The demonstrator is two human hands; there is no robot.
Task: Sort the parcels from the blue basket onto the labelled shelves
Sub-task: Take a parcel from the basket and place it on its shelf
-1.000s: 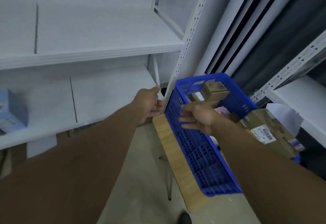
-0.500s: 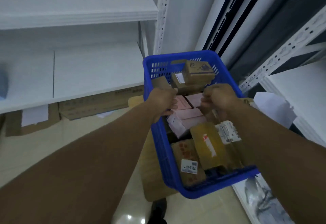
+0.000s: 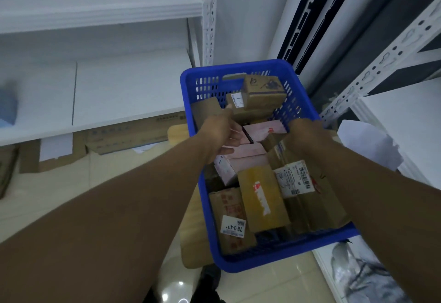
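I am choosing a parcel. My left hand (image 3: 220,133) touches a flat pink cardboard parcel (image 3: 262,130) inside the blue plastic basket (image 3: 238,65). Whether it or my right hand (image 3: 307,135) is gripping, I cannot tell. Next I must read a label.

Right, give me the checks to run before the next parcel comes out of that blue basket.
1. Left hand grip: not ok; open against the pink parcel, not closed round it.
2. Right hand grip: cannot tell; only its back shows.
3. Pink parcel's shelf code: cannot tell; unreadable from here.
4. Brown parcel nearest the person: ok; its white label reads 78-3-4.
5. Blue basket support: cannot tell; a wooden top shows under its left side only.
6. White shelf labels: cannot tell; none readable.
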